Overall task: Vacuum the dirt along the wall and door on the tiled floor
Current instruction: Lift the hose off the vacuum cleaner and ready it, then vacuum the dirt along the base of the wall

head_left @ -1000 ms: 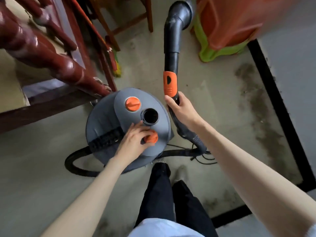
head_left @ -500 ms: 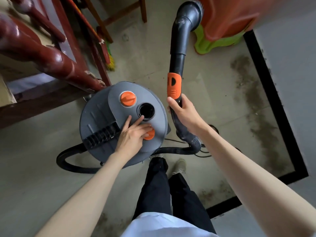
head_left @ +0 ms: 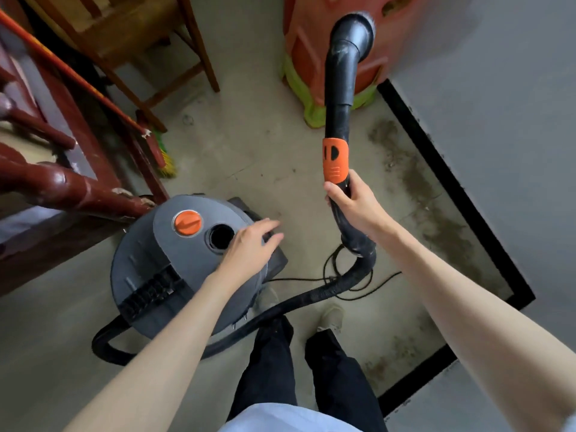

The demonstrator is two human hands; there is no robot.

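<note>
Dirt lay in a dark streak on the tiled floor, running beside the black skirting strip at the foot of the grey wall, well to the right of the vacuum canister. More dark patches showed on the tiles nearer the person's shoes, below and right of the canister. The right hand grasped the black wand just below its orange collar, holding it up right of the canister, its round brush nozzle in front of the orange and green stools. The hose curved from the wand down past the canister's near side. The left hand hovered over the canister's right edge with fingers loosely spread, gripping nothing; whether it touched the lid I could not tell. An orange knob and an open port sat on the lid. A broom leaned behind the canister.
</note>
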